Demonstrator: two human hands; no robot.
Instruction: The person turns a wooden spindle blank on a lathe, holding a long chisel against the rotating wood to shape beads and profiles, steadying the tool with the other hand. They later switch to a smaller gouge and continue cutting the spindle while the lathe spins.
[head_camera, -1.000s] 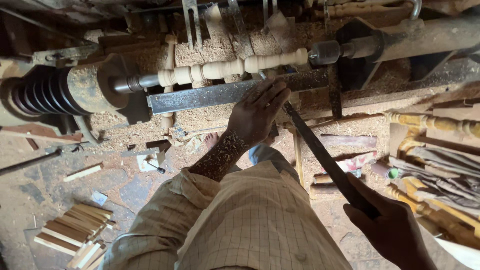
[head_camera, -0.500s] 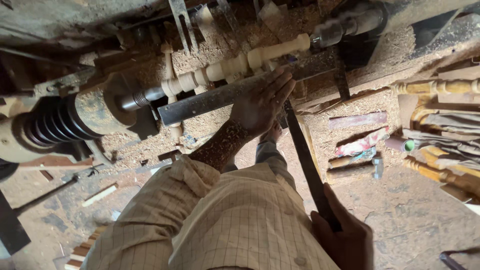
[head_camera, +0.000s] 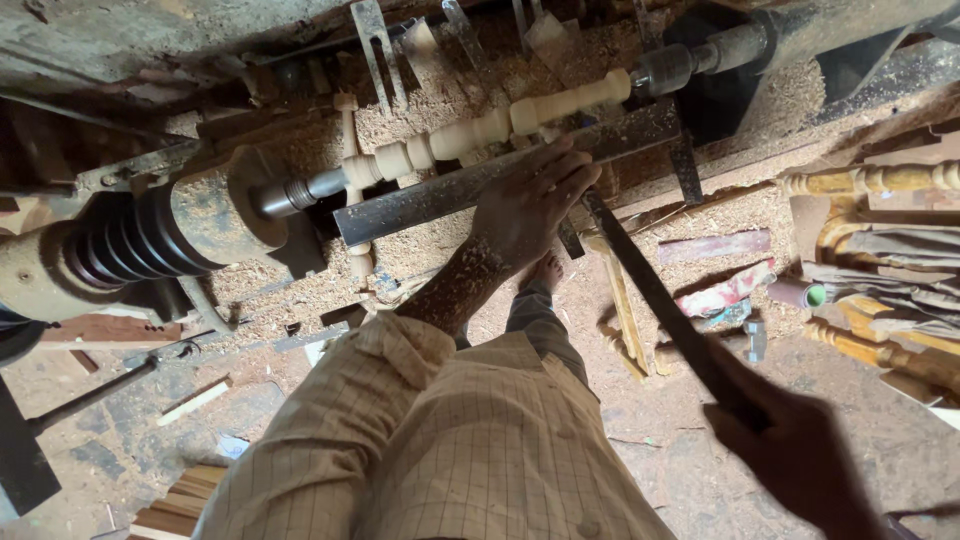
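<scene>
Our left hand (head_camera: 530, 205) reaches far forward at the centre of the view, palm down, fingers (head_camera: 572, 180) spread slightly and curled over at the tips. Its forearm runs back toward us on a diagonal, bare and flecked with pale dust up to a rolled checked sleeve near the elbow. Our right hand (head_camera: 795, 450) sits low and near at the right edge, in shadow, closed in a fist-like grip, knuckles turned outward, wrist dropping out of the lower corner. The two hands are well apart.
</scene>
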